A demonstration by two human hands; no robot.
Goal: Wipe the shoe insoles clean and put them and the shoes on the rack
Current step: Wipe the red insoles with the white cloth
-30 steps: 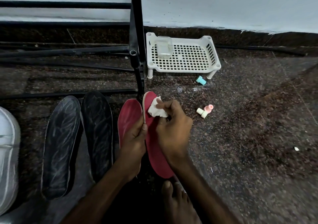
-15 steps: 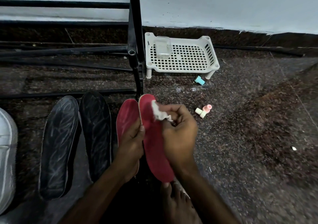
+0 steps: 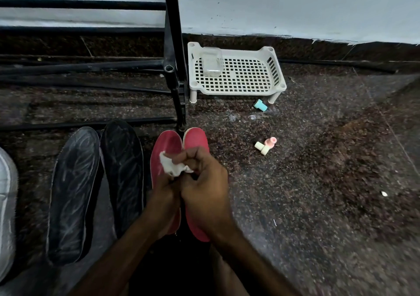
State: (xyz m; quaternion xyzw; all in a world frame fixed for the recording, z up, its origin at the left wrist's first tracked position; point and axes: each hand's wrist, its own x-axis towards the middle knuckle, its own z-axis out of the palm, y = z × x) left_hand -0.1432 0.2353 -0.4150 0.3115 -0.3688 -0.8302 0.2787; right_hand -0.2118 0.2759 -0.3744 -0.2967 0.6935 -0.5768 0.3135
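— Where the rack post meets the floor, what is found?

— Two red insoles are laid side by side, with their toes just before the foot of the post. Left of the post, two black insoles are laid flat. Farther left of it, at the edge of the view, part of a white shoe is seen.

— How is the white cloth held?

— It is pinched in the curled fingers of the right hand, below the foot of the post, and is set over the left one of the red pair.

— And the left hand?

— It is placed low over that same insole, against the right hand. Its fingers are covered by that hand, so it cannot be told whether anything is gripped.

— What is seen right of the post?

— A white slotted tray on short legs is stood just beside it, and a clear box is kept in the corner nearest the post. A teal piece is left by the tray's leg, and a pink and cream piece is left lower, well right of the post's foot.
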